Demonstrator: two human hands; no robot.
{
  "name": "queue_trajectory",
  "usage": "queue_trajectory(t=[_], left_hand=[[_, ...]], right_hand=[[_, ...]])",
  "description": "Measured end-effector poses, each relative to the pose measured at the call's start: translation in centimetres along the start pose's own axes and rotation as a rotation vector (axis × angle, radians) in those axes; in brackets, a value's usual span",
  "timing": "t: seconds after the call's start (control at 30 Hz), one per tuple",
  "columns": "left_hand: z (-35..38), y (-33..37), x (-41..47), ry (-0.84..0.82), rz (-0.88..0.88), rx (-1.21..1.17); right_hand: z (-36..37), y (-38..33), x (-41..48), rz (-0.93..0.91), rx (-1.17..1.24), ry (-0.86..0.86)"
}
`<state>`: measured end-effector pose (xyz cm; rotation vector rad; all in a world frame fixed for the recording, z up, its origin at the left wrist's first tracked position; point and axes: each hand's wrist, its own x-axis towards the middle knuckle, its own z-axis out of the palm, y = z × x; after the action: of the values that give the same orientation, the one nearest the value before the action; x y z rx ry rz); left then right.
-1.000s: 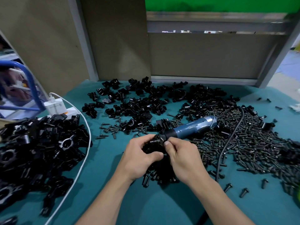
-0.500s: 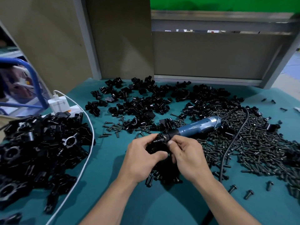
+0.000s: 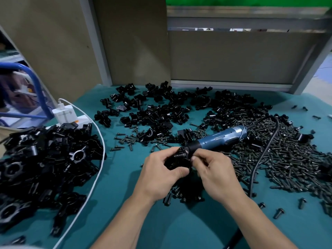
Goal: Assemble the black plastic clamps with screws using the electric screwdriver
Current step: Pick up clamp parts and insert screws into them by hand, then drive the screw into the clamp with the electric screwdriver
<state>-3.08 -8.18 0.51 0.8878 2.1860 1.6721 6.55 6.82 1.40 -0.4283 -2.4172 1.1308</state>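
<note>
— While the clamp pile (image 3: 45, 159) sits far left, where's the left hand (image 3: 161, 175)?
— Centre, forearm angled in, fingers curled round a black clamp (image 3: 179, 159), thumb on its near side.
— Right hand (image 3: 215, 175)?
— Facing it, thumb and forefinger pinching the clamp's right side; other fingers curled.
— Electric screwdriver (image 3: 221, 139)?
— Lying on the table (image 3: 125, 203) just behind both hands, nose beside the clamp. Screw heap (image 3: 287, 159) right of it.

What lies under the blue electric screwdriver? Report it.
The electric screwdriver lies on the screw pile and loose clamp parts; whatever sits directly beneath its body is hidden.
</note>
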Motion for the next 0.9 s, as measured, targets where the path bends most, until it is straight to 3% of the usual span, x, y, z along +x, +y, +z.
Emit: queue_trajectory(t=[0.1,0.17,0.3,0.47,0.73,0.9], left_hand=[[0.3,0.1,0.0,0.009,0.015,0.055],[0.6,-0.1,0.2,0.042,-0.002,0.062],[0.4,-0.3,0.5,0.202,-0.129,-0.025],[-0.2,-0.7,1.0,0.256,-0.215,-0.107],[-0.2,-0.7,0.9,0.244,-0.225,-0.146],[-0.4,-0.3,0.8,0.219,-0.230,-0.180]], right_hand=[[-0.3,-0.1,0.0,0.065,-0.009,-0.012],[-0.9,-0.4,0.0,0.142,0.054,0.077],[-2.3,-0.3,0.9,0.534,0.350,0.312],[-3.9,-1.4,3.7,0.866,0.641,0.264],[-3.1,-4.1,8.6,1.110,0.529,0.242],[-2.0,-4.7,9.9,1.116,0.304,0.120]])
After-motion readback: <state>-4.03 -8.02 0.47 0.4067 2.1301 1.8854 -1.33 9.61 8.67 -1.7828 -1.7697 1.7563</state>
